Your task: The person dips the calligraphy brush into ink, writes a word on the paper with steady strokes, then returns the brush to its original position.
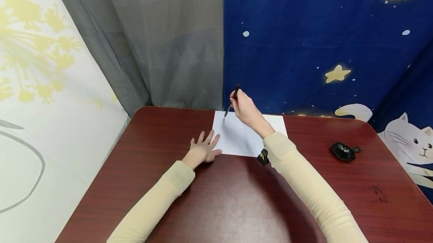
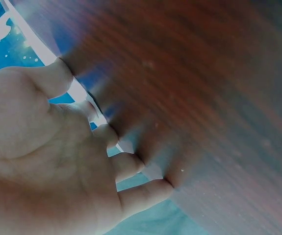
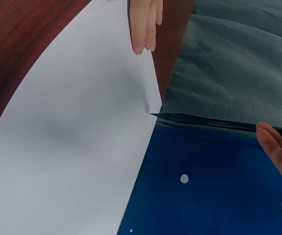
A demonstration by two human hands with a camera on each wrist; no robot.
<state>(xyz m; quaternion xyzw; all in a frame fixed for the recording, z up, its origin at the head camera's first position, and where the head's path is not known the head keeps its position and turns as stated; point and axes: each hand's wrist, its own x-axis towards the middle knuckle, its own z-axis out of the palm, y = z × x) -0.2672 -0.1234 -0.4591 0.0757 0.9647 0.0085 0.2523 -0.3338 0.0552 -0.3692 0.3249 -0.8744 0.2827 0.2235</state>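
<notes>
A slender dark tool (image 3: 204, 120) was held at a slant over a white sheet of paper (image 1: 236, 134), its pointed tip directed down toward the far left corner of the sheet. Whether the paper was touched by the tip could not be told. The handle was pinched between the thumb and bent fingers of the right hand (image 1: 248, 110), with its upper end left showing above them.

The sheet was laid flat at the far edge of the dark red-brown surface (image 1: 209, 205), and a soft shadow was cast across it by the right hand and arm. At the left edge of the paper the left hand (image 1: 203, 151) was laid palm down with its fingers spread wide; nothing was grasped by it. The near left corner of the sheet was reached by its thumb, and in the left wrist view its fingertips were seen pressed against the surface.

Both arms were covered by cream sleeves (image 1: 311, 183), and a small black device (image 1: 263, 157) was seen at the right wrist. Well to the right of the paper, a small black dish (image 1: 343, 151) was set on the surface, its short handle turned to the right. Nearer the right edge, faint dark marks (image 1: 379, 194) were seen. The far side was backed by a grey curtain (image 1: 176, 47) and a blue curtain (image 1: 287, 40) patterned with stars.
</notes>
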